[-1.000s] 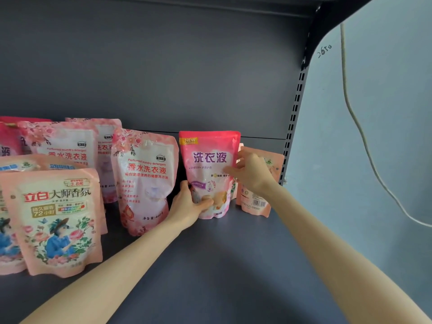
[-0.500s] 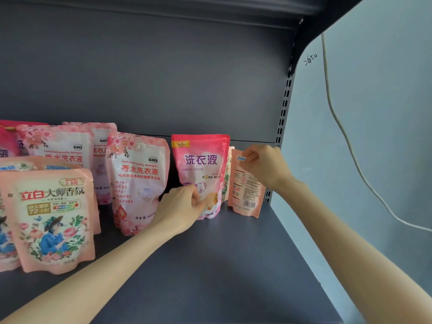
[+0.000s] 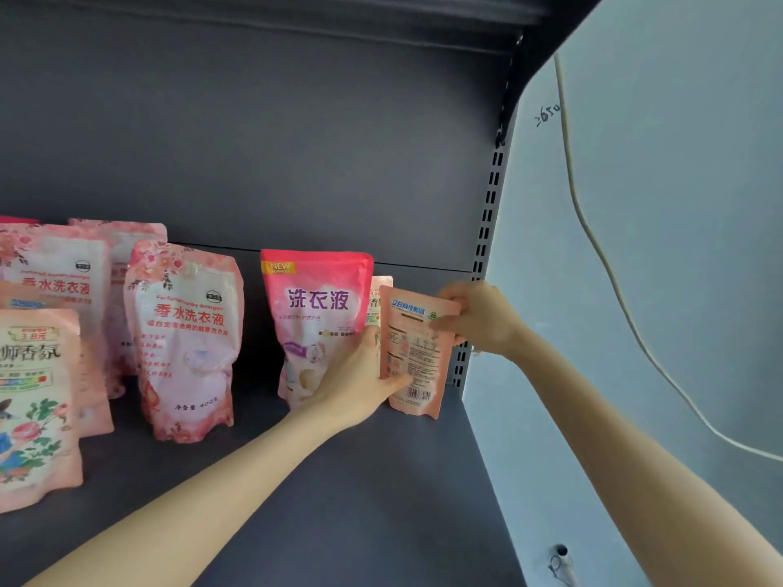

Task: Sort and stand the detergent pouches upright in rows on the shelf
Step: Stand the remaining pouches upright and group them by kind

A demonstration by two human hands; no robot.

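A small salmon-pink pouch stands at the right end of the dark shelf, its printed back facing me. My right hand pinches its top right corner. My left hand grips its lower left edge, in front of a bright pink pouch with purple lettering. Another pale pouch peeks out behind the small one. Further left stand a floral white-pink pouch and several more pink pouches, all upright.
The shelf's slotted upright post rises just behind my right hand. A pale wall with a hanging cable lies to the right. Dark back panel closes the shelf behind the pouches.
My left hand left the bright pink pouch and moved right onto the small salmon pouch. My right hand keeps its hold on that pouch's top. The camera view shifted left.
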